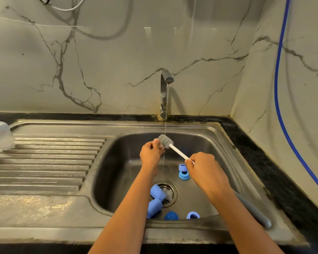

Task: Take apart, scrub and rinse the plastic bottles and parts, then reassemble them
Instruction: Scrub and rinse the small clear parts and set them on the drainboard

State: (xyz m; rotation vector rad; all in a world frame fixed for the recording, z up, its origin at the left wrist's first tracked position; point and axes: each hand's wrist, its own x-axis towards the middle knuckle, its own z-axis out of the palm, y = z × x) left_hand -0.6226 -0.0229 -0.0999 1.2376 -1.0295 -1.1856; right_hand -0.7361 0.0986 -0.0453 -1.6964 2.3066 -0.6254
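- Nearest us, along the front wall of the sink (116, 162), a blue dome cap (171, 215) and a blue ring (192, 215) lie side by side. Two blue cylinders (155, 193) sit just left of them, one partly over the drain (170, 191). Everything's loose, so we'd say the taking-apart is done.
- A long grey handle (253, 211) lies along the right rim, upper end hidden behind our right forearm. No idea what tool it is.
- Two more blue rings (183, 172) sit stacked on the basin floor, partly behind our right hand (204, 167). That hand is wrapped around the white stem of the brush (166, 141).
- Our left hand (151, 152) has its fingers curled in, pinching a small part (161, 146) against the grey bristles, right under the stream from the tap (165, 79). Honestly it's too tiny and see-through to say which piece it is.
- So we reckon we're mid scrub-and-rinse on that one bit. Next move is probably to work the bristles round it, rinse it off, park it on the drainboard (44, 162), then grab the next blue piece.
- Far left, clear bottles (0, 136) sit on the drainboard, cut off by the frame edge, so no count from us.
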